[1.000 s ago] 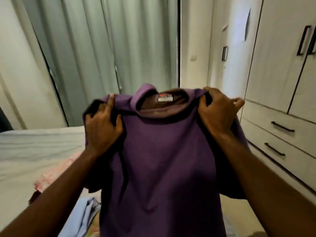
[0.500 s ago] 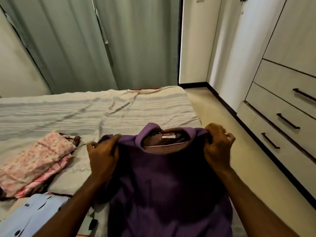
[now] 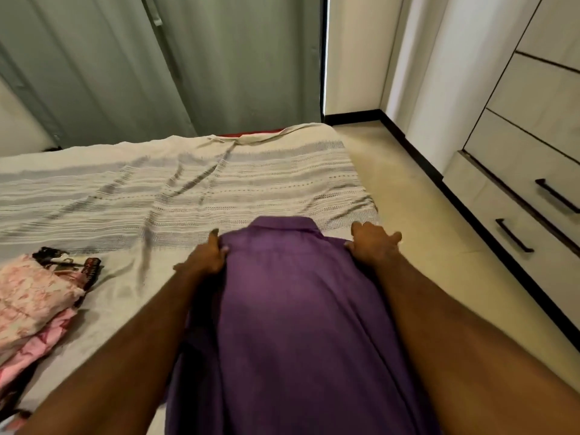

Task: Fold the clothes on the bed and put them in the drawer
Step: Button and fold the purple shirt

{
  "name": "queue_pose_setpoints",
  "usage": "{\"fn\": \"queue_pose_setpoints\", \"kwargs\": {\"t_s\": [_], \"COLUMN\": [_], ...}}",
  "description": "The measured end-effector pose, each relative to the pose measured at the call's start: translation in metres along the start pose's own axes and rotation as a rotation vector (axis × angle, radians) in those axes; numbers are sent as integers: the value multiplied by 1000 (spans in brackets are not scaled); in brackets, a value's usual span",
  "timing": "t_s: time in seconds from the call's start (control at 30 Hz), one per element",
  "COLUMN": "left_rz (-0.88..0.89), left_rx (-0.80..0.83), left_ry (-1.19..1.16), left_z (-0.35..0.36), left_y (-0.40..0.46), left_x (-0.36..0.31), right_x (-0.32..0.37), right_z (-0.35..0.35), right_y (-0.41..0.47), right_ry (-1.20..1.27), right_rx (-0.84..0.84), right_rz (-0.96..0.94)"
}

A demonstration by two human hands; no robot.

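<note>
Pink clothes (image 3: 34, 302) lie left of the purple shirt (image 3: 292, 309) on the bed (image 3: 188, 183).

A purple shirt (image 3: 292, 309) is lying lengthwise in the lower centre of the frame, its collar end pointing up the bed (image 3: 188, 189). The left hand (image 3: 205, 257) is gripping the shirt's left shoulder, fingers curled into the cloth. The right hand (image 3: 372, 243) is holding the right shoulder, thumb and fingers partly spread. Folded pink floral garments (image 3: 34, 306) are sitting at the left edge. Closed drawers (image 3: 518, 215) with dark handles are showing at the right, and green curtains (image 3: 188, 58) are hanging along the top.
</note>
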State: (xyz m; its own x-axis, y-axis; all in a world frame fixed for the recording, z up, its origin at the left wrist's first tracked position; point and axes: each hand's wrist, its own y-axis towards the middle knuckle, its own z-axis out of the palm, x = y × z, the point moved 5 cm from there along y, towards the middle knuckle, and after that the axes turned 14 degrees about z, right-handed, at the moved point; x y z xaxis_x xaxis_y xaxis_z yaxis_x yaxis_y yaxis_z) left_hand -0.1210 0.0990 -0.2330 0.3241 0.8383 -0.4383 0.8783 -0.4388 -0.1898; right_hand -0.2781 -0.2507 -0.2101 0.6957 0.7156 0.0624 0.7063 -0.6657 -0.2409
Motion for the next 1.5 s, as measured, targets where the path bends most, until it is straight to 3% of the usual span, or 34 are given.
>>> {"fn": "queue_pose_setpoints", "kwargs": {"t_s": [0.23, 0.43, 0.67, 0.97, 1.13, 1.2, 1.33, 1.5], "left_rz": [69, 245, 321, 331, 231, 242, 383, 365], "left_rx": [-158, -100, -86, -64, 23, -76, -444, -500], "left_ry": [146, 144, 206, 276, 340, 336, 264, 257], "left_z": [47, 40, 36, 40, 27, 27, 27, 51], "left_y": [-21, -3, 24, 40, 39, 16, -82, -200], "left_x": [10, 42, 51, 52, 45, 29, -1, -2], "right_x": [-30, -27, -21, -4, 10, -3, -46, -85], "right_z": [43, 46, 31, 25, 18, 27, 48, 53], "right_y": [-13, 5, 61, 82, 23, -24, -113, -195], "right_ry": [85, 15, -42, -115, -147, -59, -60, -64], "right_rx": [-357, -415, -434, -310, -378, -380, -394, -372], "right_rz": [48, -135, -187, -19, -13, -62, -49, 38]}}
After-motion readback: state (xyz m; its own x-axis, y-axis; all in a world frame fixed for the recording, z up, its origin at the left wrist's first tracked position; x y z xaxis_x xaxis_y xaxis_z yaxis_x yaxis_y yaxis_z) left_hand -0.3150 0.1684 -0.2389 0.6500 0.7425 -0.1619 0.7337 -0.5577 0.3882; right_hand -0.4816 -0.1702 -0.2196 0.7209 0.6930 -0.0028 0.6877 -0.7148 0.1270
